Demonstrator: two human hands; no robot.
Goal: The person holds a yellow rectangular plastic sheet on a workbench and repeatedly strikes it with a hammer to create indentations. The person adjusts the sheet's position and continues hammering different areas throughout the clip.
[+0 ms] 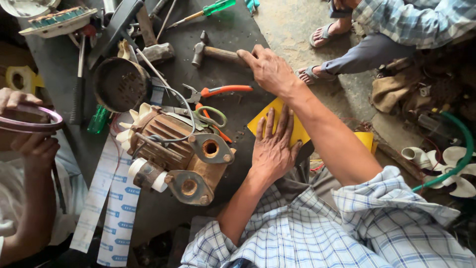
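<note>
Left hand (272,149) spread flat on yellow sheet (280,121), right hand (267,67) gripping hammer (210,51) handle

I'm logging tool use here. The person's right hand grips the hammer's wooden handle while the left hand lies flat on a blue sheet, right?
Not quite: the sheet under the left hand is yellow, not blue, as the head view shows. The rest holds: the right hand grips the wooden handle of the hammer.
</note>
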